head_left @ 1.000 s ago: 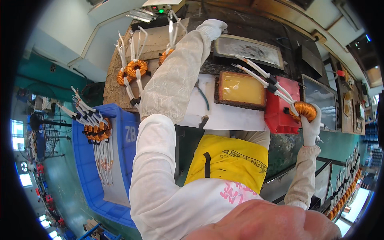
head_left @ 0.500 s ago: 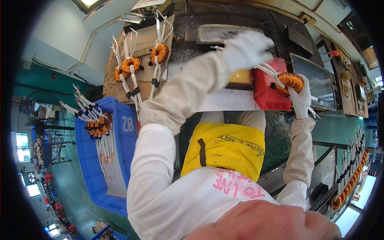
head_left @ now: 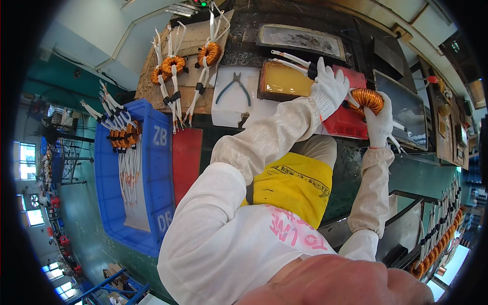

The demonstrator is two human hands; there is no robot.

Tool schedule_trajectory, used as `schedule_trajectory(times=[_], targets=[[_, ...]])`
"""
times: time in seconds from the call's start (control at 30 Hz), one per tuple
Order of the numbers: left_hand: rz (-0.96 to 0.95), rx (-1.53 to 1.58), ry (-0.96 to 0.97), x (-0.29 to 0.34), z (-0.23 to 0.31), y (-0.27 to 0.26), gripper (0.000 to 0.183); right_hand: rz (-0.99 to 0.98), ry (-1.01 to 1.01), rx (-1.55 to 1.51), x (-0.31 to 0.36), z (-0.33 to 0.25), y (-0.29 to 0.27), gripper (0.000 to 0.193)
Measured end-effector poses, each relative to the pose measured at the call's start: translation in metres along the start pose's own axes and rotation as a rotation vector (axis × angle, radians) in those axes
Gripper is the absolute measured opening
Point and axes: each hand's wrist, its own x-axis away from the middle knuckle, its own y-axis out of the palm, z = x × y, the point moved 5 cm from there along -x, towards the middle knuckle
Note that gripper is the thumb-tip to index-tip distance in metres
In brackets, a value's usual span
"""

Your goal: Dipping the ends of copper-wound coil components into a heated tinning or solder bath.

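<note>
My right hand (head_left: 380,122), in a white glove, is closed around the near right side of a copper-wound toroidal coil (head_left: 368,100) above a red block (head_left: 346,122). White leads (head_left: 291,62) run left from the coil, with a black band beside my left fingers. My gloved left hand (head_left: 328,90) lies over these leads and appears to grip them; its index finger points away from me and its palm side is hidden. The leads' ends hang over a yellow block with a wooden-looking side (head_left: 284,81). More white leads (head_left: 399,134) stick out past my right hand.
Pliers (head_left: 235,90) lie on a white sheet (head_left: 223,114). Several finished-looking coils (head_left: 173,64) rest on cardboard at the far left. A blue crate (head_left: 157,178) holds more coils. A grey framed tray (head_left: 301,40) lies behind; a rack of coils (head_left: 437,244) stands at right.
My left hand has come nearer and settled over the leads, where it was blurred farther back. Its arm no longer covers the pliers. My right hand keeps the coil in about the same place.
</note>
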Motion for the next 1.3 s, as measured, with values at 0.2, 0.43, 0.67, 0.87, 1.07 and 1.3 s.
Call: schedule_trajectory(times=[0.2, 0.43, 0.67, 0.87, 1.07, 1.3], targets=[[0.042, 0.204, -0.062, 0.007, -0.001, -0.002, 0.040, 0.001, -0.013, -0.019, -0.002, 0.004, 0.003, 0.052], [0.102, 0.201, -0.071, 0.008, -0.001, 0.009, 0.036, -0.030, 0.017, -0.021, -0.006, 0.007, 0.005, 0.052], [0.159, 0.242, -0.075, 0.010, -0.001, 0.010, 0.022, -0.007, 0.027, -0.052, -0.005, 0.014, 0.007, 0.053], [0.186, 0.265, -0.079, 0.011, -0.002, 0.014, 0.021, 0.000, 0.016, -0.043, -0.005, 0.011, 0.007, 0.053], [0.221, 0.280, -0.092, 0.012, -0.002, 0.016, 0.021, -0.003, 0.003, -0.085, -0.006, 0.018, 0.009, 0.054], [0.247, 0.294, -0.090, 0.015, -0.002, 0.014, 0.021, -0.005, 0.010, -0.068, -0.005, 0.018, 0.009, 0.054]])
